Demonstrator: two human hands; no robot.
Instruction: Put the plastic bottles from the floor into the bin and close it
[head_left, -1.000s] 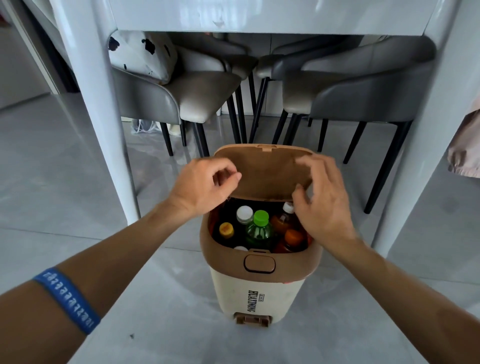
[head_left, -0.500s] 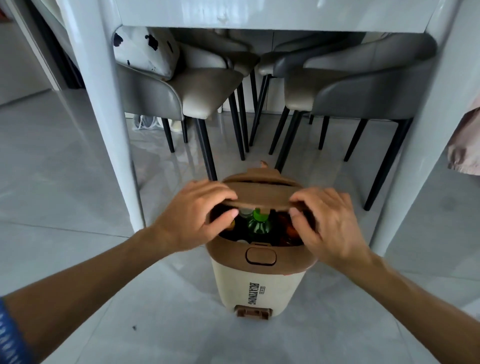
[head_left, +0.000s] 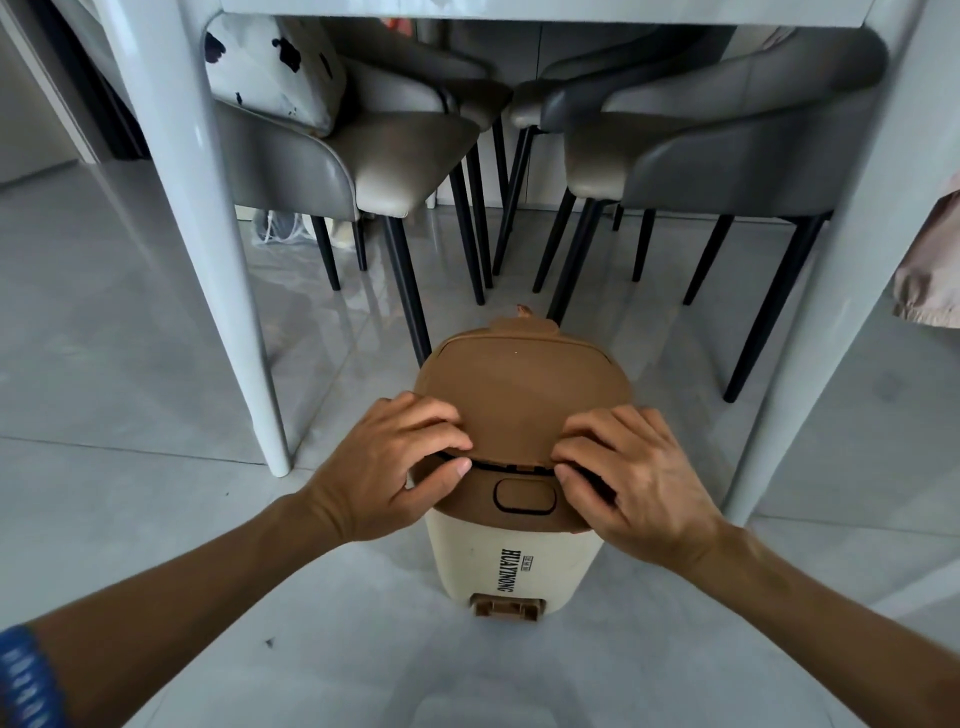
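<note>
A cream bin (head_left: 511, 564) with a brown rim stands on the grey floor in front of me. Its brown lid (head_left: 522, 395) lies almost flat over the opening, with only a thin dark gap left at the front edge. My left hand (head_left: 387, 467) grips the lid's front left corner, fingers on top and thumb under the edge. On the front right corner, my right hand (head_left: 631, 480) holds the lid the same way. The bottles inside are hidden by the lid.
A white table leg (head_left: 218, 249) stands just left of the bin and another (head_left: 826, 291) just right. Grey chairs (head_left: 363, 156) with black legs stand behind the bin under the table. A brown foot pedal (head_left: 506, 607) sticks out at the bin's base.
Both hands have brought the lid down from upright to nearly flat. The bottles seen inside earlier are now covered.
</note>
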